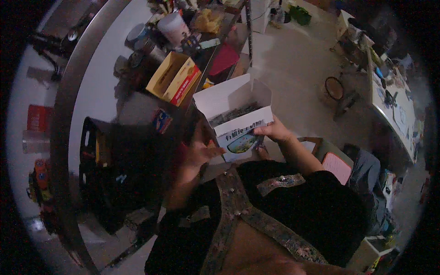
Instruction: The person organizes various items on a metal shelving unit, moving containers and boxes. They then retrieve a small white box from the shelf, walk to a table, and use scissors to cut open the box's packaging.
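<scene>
An open-topped white cardboard carton is in front of my body, its flaps standing up. Its front panel bears printed writing and a green oval picture. Dark contents, too unclear to name, show inside. My right hand grips the carton's right side, thumb across the front. At the lower left corner is my left hand, blurred, with its thumb against the carton and its other fingers partly hidden. Just beyond, to the left, an open yellow cardboard box with a red band stands on the shelf or table edge.
A black bag or case fills the left side. Behind the yellow box are a white cylindrical container and several jars. A cluttered white table stands at right, with a round-topped stool or basket on the floor nearby.
</scene>
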{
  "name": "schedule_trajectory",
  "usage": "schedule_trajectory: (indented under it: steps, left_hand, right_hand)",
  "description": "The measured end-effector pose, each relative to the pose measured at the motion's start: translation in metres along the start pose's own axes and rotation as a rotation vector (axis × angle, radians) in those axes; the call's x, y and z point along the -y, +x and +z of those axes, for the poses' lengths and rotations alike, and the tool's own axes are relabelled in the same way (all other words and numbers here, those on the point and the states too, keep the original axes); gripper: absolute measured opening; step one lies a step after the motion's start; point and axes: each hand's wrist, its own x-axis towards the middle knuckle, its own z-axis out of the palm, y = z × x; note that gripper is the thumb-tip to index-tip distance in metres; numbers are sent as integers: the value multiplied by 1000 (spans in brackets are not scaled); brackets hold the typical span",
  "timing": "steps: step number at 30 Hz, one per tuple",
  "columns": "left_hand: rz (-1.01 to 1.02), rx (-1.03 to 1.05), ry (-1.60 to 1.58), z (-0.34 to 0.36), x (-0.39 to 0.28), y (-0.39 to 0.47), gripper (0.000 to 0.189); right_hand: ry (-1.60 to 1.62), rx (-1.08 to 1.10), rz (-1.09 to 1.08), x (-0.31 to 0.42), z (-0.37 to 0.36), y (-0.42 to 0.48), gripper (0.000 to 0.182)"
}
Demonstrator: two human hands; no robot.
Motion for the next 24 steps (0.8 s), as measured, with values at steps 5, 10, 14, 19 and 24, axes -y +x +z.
schedule_trajectory:
  steps: [5, 10, 14, 19, 24]
  left_hand:
    - [51, -90, 97, 32, 19, 40, 77]
    - [19, -47, 198, 40, 45, 77, 68]
    - [82, 35, 136, 45, 67, 103, 80]
    - [-7, 132, 175, 64, 70, 146, 73]
    - [-78, 292, 190, 137, 68, 209, 74]
  right_hand:
    - [-7, -178, -141, 2, -10, -14, 76]
    - [-114, -444, -365, 20, -22, -13, 93]
    - [-345, -551, -676, 45, -59, 9, 96]
    - [-1048, -504, -944, 110, -89, -16, 34]
    - [-756, -540, -854, 153, -132, -48, 18]
